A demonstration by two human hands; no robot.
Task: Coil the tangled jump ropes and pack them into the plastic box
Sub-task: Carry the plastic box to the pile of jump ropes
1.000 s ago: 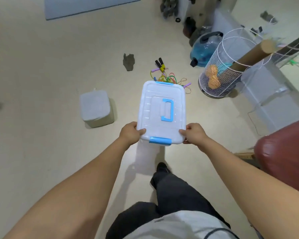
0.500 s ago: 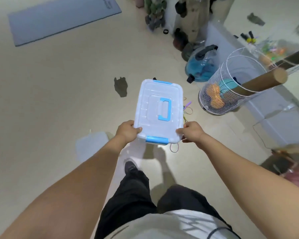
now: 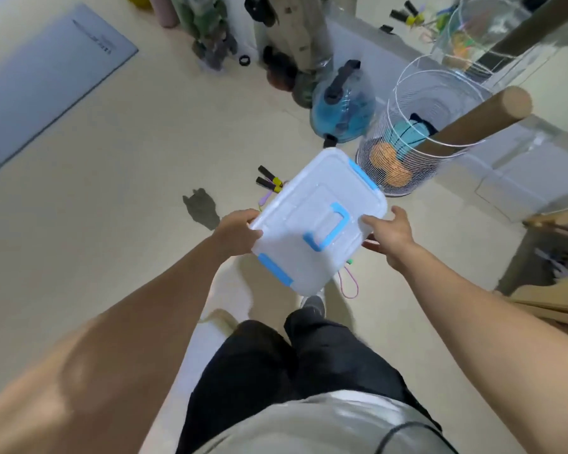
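Observation:
A translucent white plastic box (image 3: pixel 312 221) with a shut lid, blue handle and blue latches hangs tilted above the floor. My left hand (image 3: pixel 240 232) grips its left corner. My right hand (image 3: pixel 389 232) is at its right edge with fingers spread, thumb on the lid and fingertips below. The tangled jump ropes lie on the floor under the box and are mostly hidden. Black and yellow handles (image 3: pixel 269 181) stick out at the upper left, and a pink loop (image 3: pixel 350 285) shows at the lower right.
A white wire basket (image 3: pixel 440 93) holding balls and a cardboard tube (image 3: pixel 473 122) stands just right of the box. A blue kettlebell (image 3: pixel 341 106) sits behind it. A dark glove (image 3: pixel 202 208) lies on the floor to the left, and a grey mat (image 3: pixel 40 80) lies far left.
The box has turned to a diagonal and moved forward toward the basket. My right hand has loosened from a grip to spread fingers. Rope handles show again beside the box.

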